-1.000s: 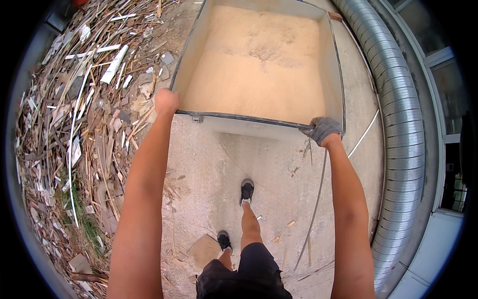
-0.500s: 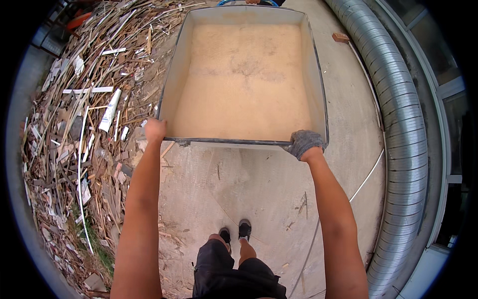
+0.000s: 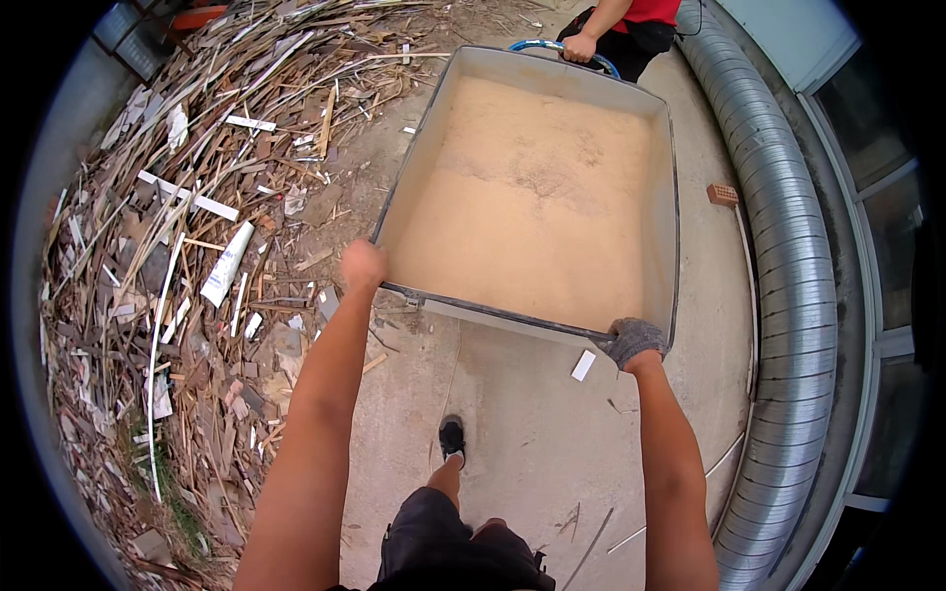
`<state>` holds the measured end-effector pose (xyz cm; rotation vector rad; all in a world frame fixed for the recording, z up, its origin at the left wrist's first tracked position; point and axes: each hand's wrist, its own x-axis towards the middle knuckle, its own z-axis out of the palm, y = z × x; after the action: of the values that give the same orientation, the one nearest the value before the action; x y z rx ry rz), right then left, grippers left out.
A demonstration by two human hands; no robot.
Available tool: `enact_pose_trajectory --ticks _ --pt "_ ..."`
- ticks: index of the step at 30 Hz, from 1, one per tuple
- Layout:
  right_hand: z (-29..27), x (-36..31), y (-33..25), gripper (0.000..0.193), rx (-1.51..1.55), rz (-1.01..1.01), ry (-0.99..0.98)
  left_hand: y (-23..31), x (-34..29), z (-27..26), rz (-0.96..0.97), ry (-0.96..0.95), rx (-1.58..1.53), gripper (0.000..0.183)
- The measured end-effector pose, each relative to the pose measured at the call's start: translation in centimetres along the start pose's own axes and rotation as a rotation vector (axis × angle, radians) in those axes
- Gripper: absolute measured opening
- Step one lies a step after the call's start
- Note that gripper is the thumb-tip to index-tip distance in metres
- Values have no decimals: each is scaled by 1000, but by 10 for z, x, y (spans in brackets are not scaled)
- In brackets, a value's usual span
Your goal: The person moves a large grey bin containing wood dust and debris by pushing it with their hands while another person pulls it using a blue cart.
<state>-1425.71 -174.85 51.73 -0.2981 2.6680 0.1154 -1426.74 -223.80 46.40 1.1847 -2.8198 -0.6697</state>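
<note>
A large grey bin (image 3: 414,197) with a dark rim stands in front of me, turned slightly so its right side is nearer. Fine tan sawdust-like material (image 3: 542,197) covers its bottom. My bare left hand (image 3: 364,264) is closed around the near left corner of the rim. Over the near right corner, my right hand (image 3: 634,343), in a grey glove, grips the rim as well. Both arms reach straight forward. At the far side, another person's hand (image 3: 579,47) holds a blue hoop-like handle (image 3: 537,44) at the bin's rim.
A heap of scrap wood and debris (image 3: 227,325) fills the left side. Along the right wall runs a ribbed silver duct (image 3: 788,295), with a brick (image 3: 722,194) beside it. A small white piece (image 3: 583,365) lies on the concrete floor (image 3: 493,394) near the bin.
The bin has shifted right and nearer in view and turned, its right near corner lower. Both my hands kept their grip. More of the other person shows, and my feet have stepped.
</note>
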Motion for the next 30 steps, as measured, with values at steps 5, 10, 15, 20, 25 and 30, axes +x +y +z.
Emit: enact_pose_trajectory --ticks 5,10,15,20,25,30 --pt "-64 114 -1 50 -7 -14 -5 59 99 10 1 9 -44 35" --pt "-128 225 12 51 6 -16 8 131 200 24 -2 27 21 34" --pt "-181 345 32 52 -6 -70 62 207 297 40 -2 54 23 37" --pt "-240 469 38 54 64 -123 13 260 413 52 -3 91 67 39" --pt "-303 581 47 53 36 -93 -47 352 509 61 67 158 58 37" --pt "-360 694 41 54 6 -56 -83 418 628 71 141 152 8 35"
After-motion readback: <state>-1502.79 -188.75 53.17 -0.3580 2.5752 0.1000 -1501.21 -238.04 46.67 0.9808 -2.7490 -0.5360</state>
